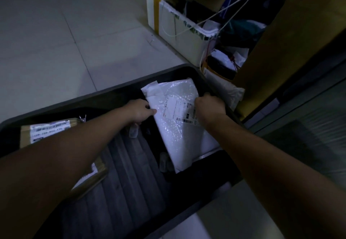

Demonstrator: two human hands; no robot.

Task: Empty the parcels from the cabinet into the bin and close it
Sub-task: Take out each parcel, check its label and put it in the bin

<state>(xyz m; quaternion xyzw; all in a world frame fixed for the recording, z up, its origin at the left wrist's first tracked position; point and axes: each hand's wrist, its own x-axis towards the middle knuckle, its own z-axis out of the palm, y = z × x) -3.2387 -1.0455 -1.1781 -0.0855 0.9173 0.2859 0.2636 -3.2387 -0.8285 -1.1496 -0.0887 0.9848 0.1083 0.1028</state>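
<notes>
A large dark bin with a ribbed floor lies open below me. A white bubble-wrap parcel with a shipping label lies tilted inside it, toward the far right wall. My left hand grips the parcel's left edge, thumb on top. My right hand grips its right edge near the label, fingers curled over the side. A brown cardboard parcel with a white label lies in the bin's left part, partly hidden under my left forearm.
A white foam box full of dark items and loose white cables stands on the tiled floor beyond the bin. A tall yellowish cabinet panel rises at the right, with bags and packets piled at its foot.
</notes>
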